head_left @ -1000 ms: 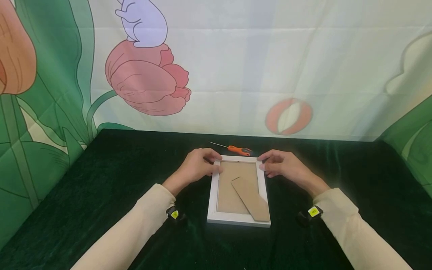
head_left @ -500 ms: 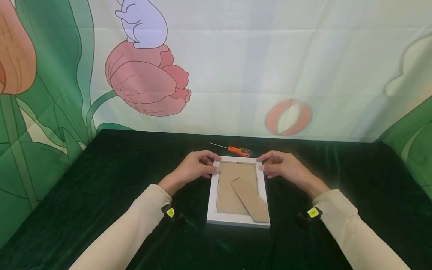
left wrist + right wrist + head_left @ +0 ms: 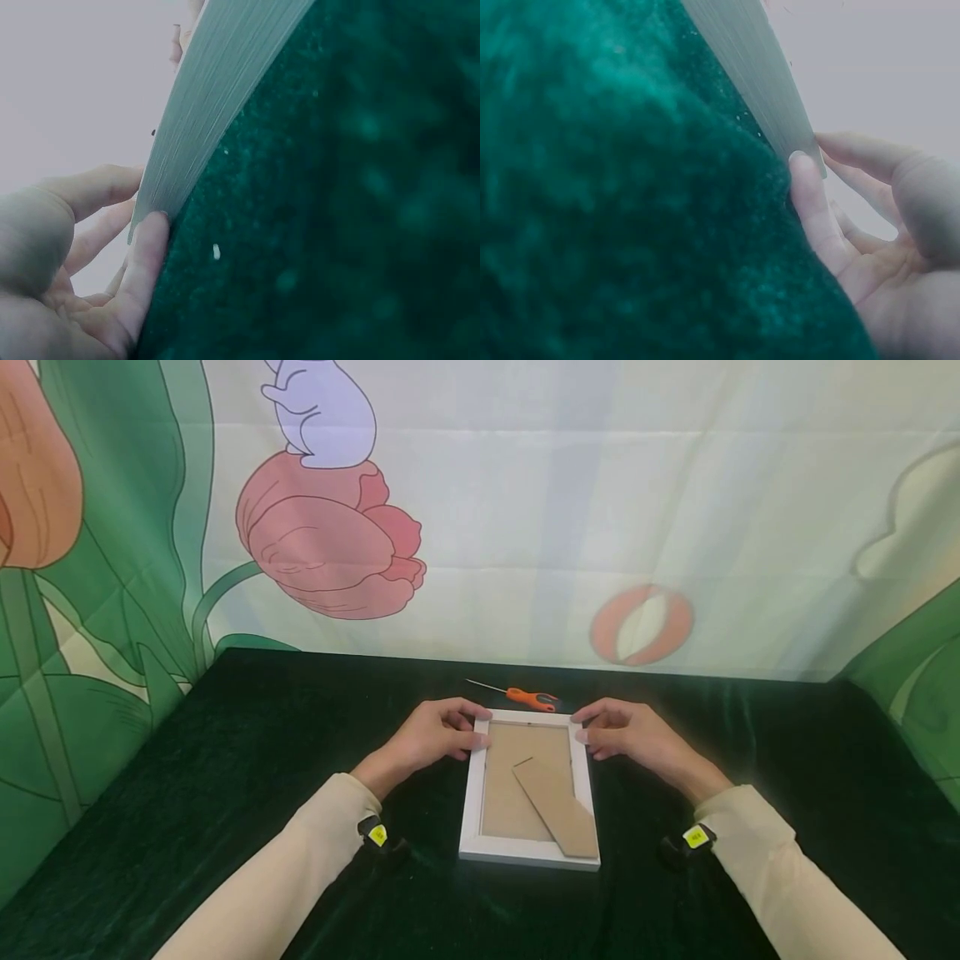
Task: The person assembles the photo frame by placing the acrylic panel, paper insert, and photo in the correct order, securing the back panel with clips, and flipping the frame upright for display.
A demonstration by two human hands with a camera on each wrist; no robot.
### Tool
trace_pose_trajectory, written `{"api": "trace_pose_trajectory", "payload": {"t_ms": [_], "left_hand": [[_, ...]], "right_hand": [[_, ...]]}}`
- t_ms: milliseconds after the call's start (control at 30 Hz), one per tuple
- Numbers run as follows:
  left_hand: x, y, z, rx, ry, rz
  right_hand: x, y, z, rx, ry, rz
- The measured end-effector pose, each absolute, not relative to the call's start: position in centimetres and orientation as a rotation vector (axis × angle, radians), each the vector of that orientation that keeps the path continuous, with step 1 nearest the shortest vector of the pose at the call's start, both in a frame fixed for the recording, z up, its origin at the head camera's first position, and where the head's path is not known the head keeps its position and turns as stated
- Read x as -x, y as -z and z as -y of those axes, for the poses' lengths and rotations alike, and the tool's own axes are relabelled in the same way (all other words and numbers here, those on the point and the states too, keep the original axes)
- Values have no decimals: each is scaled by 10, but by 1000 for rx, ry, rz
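A white picture frame (image 3: 472,810) lies back side up on the dark green cloth, its brown backing board (image 3: 498,793) showing. On the board a brown easel stand (image 3: 558,810) slants toward the near right corner, overlapping the rim there. My left hand (image 3: 431,731) pinches the far left corner of the frame, thumb on the rim and a finger at the corner. At the far right corner my right hand (image 3: 633,733) pinches the rim in the same manner. Both wrist views show the frame's pale side edge (image 3: 187,112) between fingers and thumb.
Just beyond the frame lies a screwdriver with an orange handle (image 3: 531,698), its thin shaft pointing left. The dark green cloth (image 3: 262,760) covers the table. A printed curtain (image 3: 510,527) hangs behind the table's far edge.
The left hand has shifted slightly left, its thumb drawn back from the backing board onto the rim. The right hand and frame have hardly moved.
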State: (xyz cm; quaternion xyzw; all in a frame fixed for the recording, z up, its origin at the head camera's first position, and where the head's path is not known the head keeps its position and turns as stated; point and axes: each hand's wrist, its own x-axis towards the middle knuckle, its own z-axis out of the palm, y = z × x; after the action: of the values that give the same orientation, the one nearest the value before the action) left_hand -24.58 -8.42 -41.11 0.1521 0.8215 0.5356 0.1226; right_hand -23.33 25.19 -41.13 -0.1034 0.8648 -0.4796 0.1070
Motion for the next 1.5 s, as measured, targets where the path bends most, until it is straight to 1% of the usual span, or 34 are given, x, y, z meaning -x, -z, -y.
{"api": "trace_pose_trajectory", "payload": {"t_ms": [433,633,1000,1300,1500], "left_hand": [[242,413,71,-387,-1535,-2522],[240,412,72,-323,-1497,-2579],[241,410,65,-304,-1457,-2617],[240,409,65,-319,-1448,-2618],[240,409,66,-314,-1440,-2620]], "right_hand": [[235,408,-253,309,1393,-2532],[246,398,-246,341,1352,-2519],[271,368,-235,419,1195,-2747],[293,369,-216,561,1116,-2788],[299,371,-202,520,1033,-2770]]}}
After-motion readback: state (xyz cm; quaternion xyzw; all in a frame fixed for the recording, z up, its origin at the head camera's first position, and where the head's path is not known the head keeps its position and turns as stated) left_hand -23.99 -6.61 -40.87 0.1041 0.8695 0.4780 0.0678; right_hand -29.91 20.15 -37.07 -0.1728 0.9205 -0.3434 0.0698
